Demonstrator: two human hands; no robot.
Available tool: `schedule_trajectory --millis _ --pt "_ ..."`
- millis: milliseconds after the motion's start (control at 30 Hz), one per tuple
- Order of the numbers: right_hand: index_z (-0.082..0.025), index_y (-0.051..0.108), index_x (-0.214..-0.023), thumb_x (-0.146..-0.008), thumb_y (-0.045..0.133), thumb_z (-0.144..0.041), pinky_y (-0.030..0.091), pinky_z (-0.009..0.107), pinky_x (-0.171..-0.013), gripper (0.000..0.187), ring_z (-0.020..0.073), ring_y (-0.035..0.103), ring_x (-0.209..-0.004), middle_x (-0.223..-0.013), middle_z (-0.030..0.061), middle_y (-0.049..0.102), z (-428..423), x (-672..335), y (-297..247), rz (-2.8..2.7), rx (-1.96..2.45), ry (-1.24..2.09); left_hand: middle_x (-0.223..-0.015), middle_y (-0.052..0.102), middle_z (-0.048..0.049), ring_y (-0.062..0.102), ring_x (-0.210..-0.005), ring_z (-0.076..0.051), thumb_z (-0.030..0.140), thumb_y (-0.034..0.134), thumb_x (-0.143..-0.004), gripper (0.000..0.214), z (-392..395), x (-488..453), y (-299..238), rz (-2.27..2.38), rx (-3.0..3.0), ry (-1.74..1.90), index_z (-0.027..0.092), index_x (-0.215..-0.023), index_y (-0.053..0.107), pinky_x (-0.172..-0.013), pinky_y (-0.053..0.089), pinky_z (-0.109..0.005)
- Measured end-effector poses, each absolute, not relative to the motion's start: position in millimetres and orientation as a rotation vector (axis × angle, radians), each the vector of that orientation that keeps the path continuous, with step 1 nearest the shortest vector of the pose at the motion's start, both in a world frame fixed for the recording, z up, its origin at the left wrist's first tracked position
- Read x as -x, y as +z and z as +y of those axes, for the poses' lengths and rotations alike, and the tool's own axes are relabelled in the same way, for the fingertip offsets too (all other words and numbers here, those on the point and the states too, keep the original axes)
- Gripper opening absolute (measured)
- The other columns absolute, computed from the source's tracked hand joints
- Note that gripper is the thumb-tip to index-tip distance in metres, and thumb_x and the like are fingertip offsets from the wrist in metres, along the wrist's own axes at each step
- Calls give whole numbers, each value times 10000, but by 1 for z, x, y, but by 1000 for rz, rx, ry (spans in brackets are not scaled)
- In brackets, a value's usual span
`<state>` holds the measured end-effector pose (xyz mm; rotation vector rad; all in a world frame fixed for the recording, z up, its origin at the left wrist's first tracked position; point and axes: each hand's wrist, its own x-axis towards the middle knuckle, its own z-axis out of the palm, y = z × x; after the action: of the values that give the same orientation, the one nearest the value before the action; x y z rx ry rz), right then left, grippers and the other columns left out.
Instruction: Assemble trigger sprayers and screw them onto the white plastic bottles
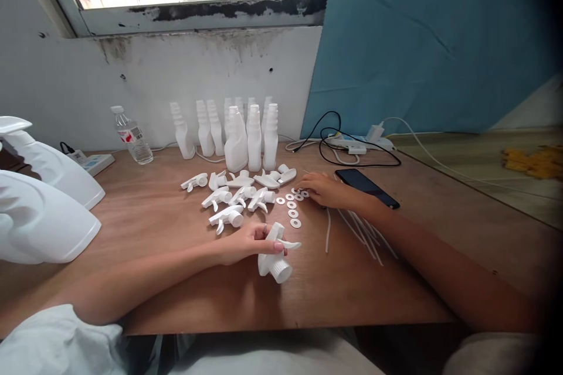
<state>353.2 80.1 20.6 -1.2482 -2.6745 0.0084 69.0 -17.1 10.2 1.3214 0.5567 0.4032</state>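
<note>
My left hand (248, 243) is wrapped round a white trigger spray head (275, 258), held just above the wooden table (176, 281) with its screw collar pointing toward me. My right hand (323, 189) lies flat further back, fingertips on a small group of white ring washers (292, 206). Several more white spray heads (240, 193) lie in a heap between the hands and a cluster of white bottles (246, 135). Thin white dip tubes (360, 228) lie under my right forearm.
A black phone (367, 187) lies right of my right hand. A power strip with cables (356, 143) sits at the back. A water bottle (132, 136) stands back left. Large white bottles (44, 199) lie at the left edge. Yellow items (534, 161) lie far right.
</note>
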Motion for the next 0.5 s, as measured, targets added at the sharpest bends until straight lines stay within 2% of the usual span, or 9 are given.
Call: schedule_trajectory --millis 200,500 --pt "-213 710 -982 -851 445 -77 380 331 -814 325 248 605 -971 -991 82 680 73 -351 23 -2723 1238 53 -838 673 -33 593 -762 -122 470 792 -703 408 -16 -69 8 551 -1301 417 122 -858 644 -711 428 -231" --pt "-191 711 -919 -860 481 -137 434 289 -730 244 203 612 -806 -893 68 677 67 -350 28 -2678 1162 240 -859 675 -34 594 -760 -112 434 767 -748 348 -14 -68 6 524 -1308 401 125 -862 658 -701 428 -219"
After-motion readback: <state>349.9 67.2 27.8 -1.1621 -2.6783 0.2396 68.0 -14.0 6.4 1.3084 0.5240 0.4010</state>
